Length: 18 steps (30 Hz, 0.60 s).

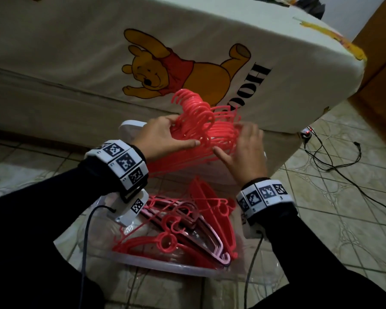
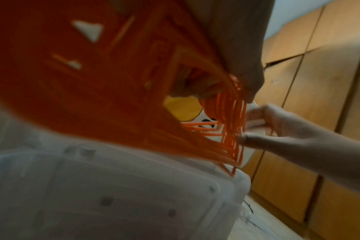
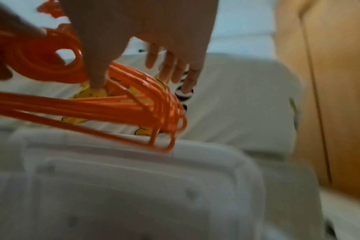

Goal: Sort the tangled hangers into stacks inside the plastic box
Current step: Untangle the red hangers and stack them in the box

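A bundle of red hangers point(image 1: 212, 130) is held upright over a white lid point(image 1: 130, 128), hooks pointing up and away. My left hand point(image 1: 183, 133) grips the bundle just below the hooks, thumb on the near side. My right hand point(image 1: 236, 141) touches the bundle's right shoulder with spread, straight fingers point(image 3: 191, 78), its thumb against the near bars. From the left wrist, the bundle point(image 2: 93, 81) fills the frame and the right hand point(image 2: 257, 128) is at its far end. Near me, the clear plastic box point(image 1: 165, 264) holds tangled red and pink hangers point(image 1: 176, 228).
A bed with a cartoon bear sheet point(image 1: 187, 70) stands right behind the lid. Black cables point(image 1: 334, 161) and a small device with a red light point(image 1: 306, 132) lie on the tiled floor at right. A wooden wardrobe point(image 1: 383, 52) stands at far right.
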Available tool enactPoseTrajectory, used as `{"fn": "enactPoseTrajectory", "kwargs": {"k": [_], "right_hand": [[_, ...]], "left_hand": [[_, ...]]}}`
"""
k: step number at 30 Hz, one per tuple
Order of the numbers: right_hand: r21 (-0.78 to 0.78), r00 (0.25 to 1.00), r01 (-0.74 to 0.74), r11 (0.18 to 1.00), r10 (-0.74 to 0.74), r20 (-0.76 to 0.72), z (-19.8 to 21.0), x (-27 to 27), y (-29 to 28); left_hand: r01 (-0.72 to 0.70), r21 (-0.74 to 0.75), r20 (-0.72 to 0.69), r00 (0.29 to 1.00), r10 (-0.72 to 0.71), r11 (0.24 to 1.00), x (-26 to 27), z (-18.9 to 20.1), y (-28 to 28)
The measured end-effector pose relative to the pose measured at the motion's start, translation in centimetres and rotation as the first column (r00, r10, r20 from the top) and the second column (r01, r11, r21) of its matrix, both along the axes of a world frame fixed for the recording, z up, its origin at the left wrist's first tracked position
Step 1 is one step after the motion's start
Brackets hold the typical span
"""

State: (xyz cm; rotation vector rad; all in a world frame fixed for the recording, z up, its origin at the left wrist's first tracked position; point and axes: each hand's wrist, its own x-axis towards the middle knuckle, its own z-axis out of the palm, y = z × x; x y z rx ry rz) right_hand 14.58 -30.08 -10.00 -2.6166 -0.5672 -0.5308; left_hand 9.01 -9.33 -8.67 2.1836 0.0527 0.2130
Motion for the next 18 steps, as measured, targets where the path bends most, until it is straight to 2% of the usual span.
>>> {"fn": "enactPoseTrajectory", "kwargs": {"k": [2, 6, 10, 14, 18], "right_hand": [[-0.155, 0.99, -0.14, 0.978, 0.143, 0.008, 0.1, 0.1, 0.1], [-0.338, 0.988, -0.151, 0.929, 0.151, -0.027, -0.3, -0.3, 0.3], [-0.341, 0.969, -0.224, 0.913, 0.245, 0.021, 0.0, -0.3, 0.1], [-0.313, 0.953, -0.3, 0.901, 0.296, -0.062, 0.0, -0.2, 0.0], [-0.383, 0.947, -0.321, 0.866, 0.306, -0.101, 0.1, -0.4, -0.1]], "left_hand": [[0.066, -0.005, -0.045, 0.997, -0.066, 0.998, -0.1, -0.3, -0.5], [0.148, -0.074, -0.09, 0.984, -0.154, 0.986, -0.2, -1.0, -1.3], [0.175, -0.064, -0.113, 0.977, -0.181, 0.983, -0.1, -0.8, -1.2], [0.171, -0.034, -0.142, 0.974, -0.175, 0.985, -0.1, -1.1, -1.3], [0.179, 0.01, -0.151, 0.973, -0.176, 0.984, -0.2, -1.4, -1.2]]}}
